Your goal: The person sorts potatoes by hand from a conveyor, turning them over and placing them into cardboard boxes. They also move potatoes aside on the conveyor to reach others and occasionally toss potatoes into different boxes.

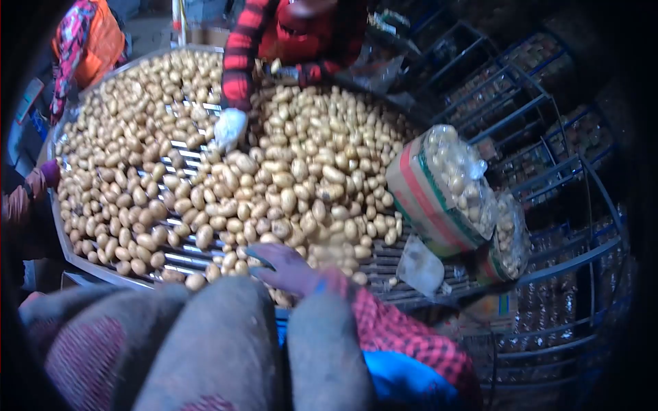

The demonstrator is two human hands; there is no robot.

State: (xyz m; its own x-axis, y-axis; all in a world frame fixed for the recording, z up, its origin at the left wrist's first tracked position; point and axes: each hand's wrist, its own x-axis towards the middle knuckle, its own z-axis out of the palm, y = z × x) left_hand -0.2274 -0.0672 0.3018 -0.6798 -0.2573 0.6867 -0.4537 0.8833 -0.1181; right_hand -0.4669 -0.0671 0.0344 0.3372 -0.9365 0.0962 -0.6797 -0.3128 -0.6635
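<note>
- Potatoes (333, 174) are covering a slatted metal sorting table (186, 260), spreading from the centre toward 9 and 11 o'clock, with bare bars showing between them.
- At 7 o'clock, the gloved right hand (286, 266) is hovering at the heap's near edge, fingers extended and parted; contact with a potato is hard to tell.
- The gloved left hand (212, 335) is filling the foreground between 6 and 8 o'clock, its fingers upright close to the lens; whether they are gripping anything cannot be told.
- At 3 o'clock, a carton (428, 205) with red and green stripes is leaning, its clear plastic bag (478, 168) bulging with potatoes.
- Just beyond it, toward 4 o'clock, a second carton (486, 266) is holding more bagged potatoes.
- Below the cartons, a printed panel (493, 312) is showing yellow and blue, its writing too small to read.
- At 12 o'clock, a co-worker in a red-and-black plaid sleeve (240, 65) is leaning over the table, a white glove (230, 129) resting among the potatoes.
</note>
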